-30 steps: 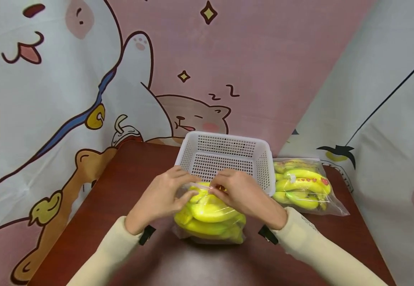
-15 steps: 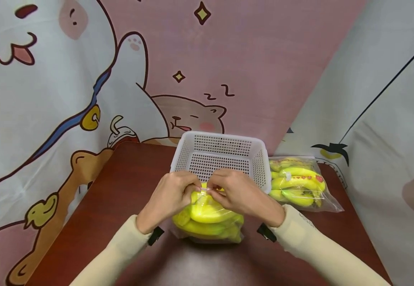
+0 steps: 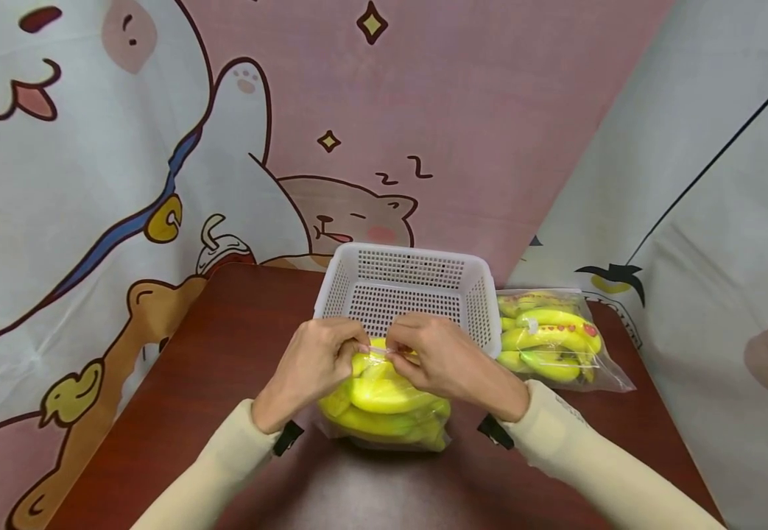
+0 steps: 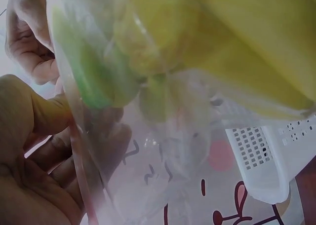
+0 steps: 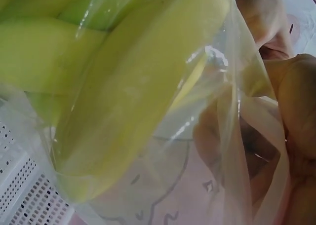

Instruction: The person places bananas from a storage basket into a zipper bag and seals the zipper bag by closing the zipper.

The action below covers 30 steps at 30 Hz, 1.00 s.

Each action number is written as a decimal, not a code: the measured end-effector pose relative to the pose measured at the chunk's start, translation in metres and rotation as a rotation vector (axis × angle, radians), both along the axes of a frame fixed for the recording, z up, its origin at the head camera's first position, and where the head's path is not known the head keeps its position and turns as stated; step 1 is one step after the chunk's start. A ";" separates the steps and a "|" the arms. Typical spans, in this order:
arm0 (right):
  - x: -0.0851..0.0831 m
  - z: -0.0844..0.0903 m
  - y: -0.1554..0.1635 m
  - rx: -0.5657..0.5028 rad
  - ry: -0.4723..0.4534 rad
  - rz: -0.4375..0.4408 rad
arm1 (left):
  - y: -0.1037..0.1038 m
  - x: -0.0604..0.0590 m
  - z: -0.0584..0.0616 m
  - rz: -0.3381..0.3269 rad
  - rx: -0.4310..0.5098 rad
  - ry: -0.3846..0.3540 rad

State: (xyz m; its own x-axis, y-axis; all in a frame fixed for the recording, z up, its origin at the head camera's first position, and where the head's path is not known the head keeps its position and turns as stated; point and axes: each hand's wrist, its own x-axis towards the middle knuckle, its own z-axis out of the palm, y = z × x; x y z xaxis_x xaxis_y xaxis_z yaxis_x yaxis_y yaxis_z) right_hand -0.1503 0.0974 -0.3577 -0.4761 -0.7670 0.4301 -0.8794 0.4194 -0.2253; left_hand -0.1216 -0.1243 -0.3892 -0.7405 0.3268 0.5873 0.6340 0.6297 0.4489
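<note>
A clear plastic bag of bananas [image 3: 390,401] stands on the table between both hands. The left hand [image 3: 314,368] pinches the bag's top edge between thumb and fingers. Close beside it, the right hand [image 3: 446,361] pinches the same edge. In the left wrist view, the left thumb [image 4: 49,111] lies on the near side of the clear film, with fingers showing through it. Yellow bananas with green tips [image 5: 113,96] fill the bag in the right wrist view, where the right hand [image 5: 296,106] grips the rim at the right.
Directly behind the bag sits a white perforated plastic basket [image 3: 410,294]. A second clear bag of bananas [image 3: 552,338] lies to its right on the dark red table [image 3: 251,324]. A printed cartoon cloth [image 3: 490,110] hangs behind and around the table.
The left hand has moved right along the bag's top edge, closer to the right hand, and its fingers have drawn together on the edge. The bag has stayed put.
</note>
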 end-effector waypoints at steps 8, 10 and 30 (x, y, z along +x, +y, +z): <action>-0.001 -0.001 0.003 -0.005 0.004 0.014 | 0.001 -0.001 -0.001 -0.006 0.014 0.003; -0.001 -0.001 0.004 -0.004 0.003 0.012 | 0.001 -0.001 -0.001 -0.007 0.014 -0.001; 0.002 0.000 0.005 0.041 -0.051 -0.022 | 0.006 0.004 0.008 -0.055 -0.229 0.077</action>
